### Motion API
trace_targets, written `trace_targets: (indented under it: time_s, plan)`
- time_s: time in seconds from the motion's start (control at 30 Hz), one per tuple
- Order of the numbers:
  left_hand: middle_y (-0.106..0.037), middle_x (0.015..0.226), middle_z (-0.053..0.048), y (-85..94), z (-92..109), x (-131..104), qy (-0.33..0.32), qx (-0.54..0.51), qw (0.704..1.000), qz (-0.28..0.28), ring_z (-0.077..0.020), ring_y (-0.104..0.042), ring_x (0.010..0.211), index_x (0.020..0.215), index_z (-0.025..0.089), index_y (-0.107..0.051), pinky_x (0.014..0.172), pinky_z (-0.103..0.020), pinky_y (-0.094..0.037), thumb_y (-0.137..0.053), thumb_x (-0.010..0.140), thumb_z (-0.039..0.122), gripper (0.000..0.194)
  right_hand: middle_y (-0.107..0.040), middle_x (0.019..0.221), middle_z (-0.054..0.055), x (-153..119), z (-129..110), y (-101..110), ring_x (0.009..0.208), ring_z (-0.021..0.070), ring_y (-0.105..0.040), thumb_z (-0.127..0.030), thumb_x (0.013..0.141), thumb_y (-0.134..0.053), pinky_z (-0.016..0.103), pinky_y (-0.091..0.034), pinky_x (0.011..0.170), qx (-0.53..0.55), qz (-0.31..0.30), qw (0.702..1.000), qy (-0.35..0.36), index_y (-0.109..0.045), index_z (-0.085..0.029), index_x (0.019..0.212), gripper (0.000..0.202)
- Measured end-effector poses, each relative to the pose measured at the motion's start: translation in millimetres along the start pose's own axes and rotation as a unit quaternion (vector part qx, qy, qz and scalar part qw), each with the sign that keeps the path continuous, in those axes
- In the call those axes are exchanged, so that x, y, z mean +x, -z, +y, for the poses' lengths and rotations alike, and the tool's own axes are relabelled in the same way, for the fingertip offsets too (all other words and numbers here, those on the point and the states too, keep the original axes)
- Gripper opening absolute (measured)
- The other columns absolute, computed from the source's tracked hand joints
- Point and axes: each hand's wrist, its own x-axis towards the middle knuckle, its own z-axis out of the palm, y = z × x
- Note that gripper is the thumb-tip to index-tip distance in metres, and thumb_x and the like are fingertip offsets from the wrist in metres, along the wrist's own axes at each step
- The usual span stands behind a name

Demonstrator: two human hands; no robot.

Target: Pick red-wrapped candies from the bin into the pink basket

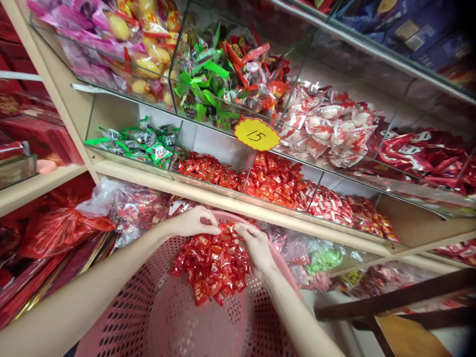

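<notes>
Small red wrapped candies (215,265) lie heaped against the far side of a pink perforated plastic basket (199,317). Over the top left of the heap is my left hand (193,221), its fingers bent and thumb and fingertips close together. What sits between those fingertips is too small to make out. At the upper right of the heap, my right hand (256,243) pinches at a red wrapper, thumb and forefinger together. The two sets of fingertips are close to each other, with red wrappers between them.
Glass-fronted shelf bins ahead hold more red candies (273,181), green-wrapped candies (148,141) and white-and-red packets (330,124). A yellow price tag (257,134) hangs above the basket. Tied plastic bags (67,225) lie at left. A dark wooden frame (372,307) stands at right.
</notes>
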Motion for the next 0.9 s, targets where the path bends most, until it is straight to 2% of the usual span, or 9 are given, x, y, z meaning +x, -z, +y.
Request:
trace_targets:
  time_s: [0.13,0.23,0.33,0.57,0.73,0.9]
  plan:
    - [-0.069,0.085,-0.005,-1.0,1,1,0.034,-0.025,0.999,0.01,-0.015,-0.061,0.077,0.088,0.016,-0.069,0.073,-0.027,-0.044,-0.063,0.074,0.038,0.027,-0.064,0.062,0.001,-11,-7,31,0.056,0.0114,-0.055,-0.042,0.056,-0.073,0.023,-0.04,0.053,-0.112,-0.036,0.992,-0.034,-0.068,-0.015,0.068,0.03]
    - [-0.069,0.085,-0.006,-1.9,0,2,0.026,-0.021,0.999,0.004,-0.0147,-0.061,0.077,0.087,0.015,-0.069,0.073,-0.026,-0.043,-0.061,0.077,0.039,0.027,-0.059,0.052,-0.002,-23,2,53,0.047,0.0094,-0.051,-0.042,0.059,-0.071,0.022,-0.038,0.049,-0.178,-0.086,0.977,-0.082,-0.063,-0.015,0.066,0.029]
    - [-0.069,0.083,-0.005,-3.2,-1,2,0.026,-0.009,1.0,0.002,-0.0139,-0.06,0.075,0.086,0.015,-0.07,0.072,-0.025,-0.042,-0.058,0.078,0.039,0.028,-0.054,0.047,-0.006,-33,16,64,0.043,0.0097,-0.05,-0.035,0.058,-0.071,0.022,-0.037,0.045,-0.189,-0.099,0.968,-0.134,-0.055,-0.019,0.072,0.026]
    - [-0.069,0.081,-0.004,-2.2,3,3,0.01,0.007,1.0,0.003,-0.0137,-0.059,0.074,0.083,0.017,-0.07,0.072,-0.026,-0.041,-0.055,0.081,0.039,0.027,-0.052,0.05,-0.007,-44,32,66,0.045,0.0115,-0.058,-0.019,0.056,-0.064,0.021,-0.042,0.044,-0.22,-0.098,0.943,-0.23,-0.051,-0.019,0.065,0.016]
    - [-0.069,0.08,-0.004,-0.6,3,2,0.001,0.015,1.0,-0.001,-0.0139,-0.058,0.074,0.083,0.017,-0.071,0.072,-0.026,-0.04,-0.053,0.082,0.041,0.03,-0.058,0.052,-0.004,-39,40,70,0.05,0.0126,-0.06,-0.019,0.056,-0.064,0.025,-0.048,0.053,-0.206,-0.054,0.949,-0.232,-0.052,-0.018,0.062,0.014]
    - [-0.068,0.079,-0.003,-1.6,0,0,0.024,0.023,0.999,0.009,-0.0139,-0.057,0.074,0.081,0.017,-0.07,0.072,-0.026,-0.039,-0.054,0.08,0.043,0.03,-0.058,0.052,-0.005,-38,45,64,0.052,0.0118,-0.059,-0.02,0.052,-0.065,0.024,-0.046,0.055,-0.167,-0.044,0.959,-0.226,-0.051,-0.018,0.061,0.016]
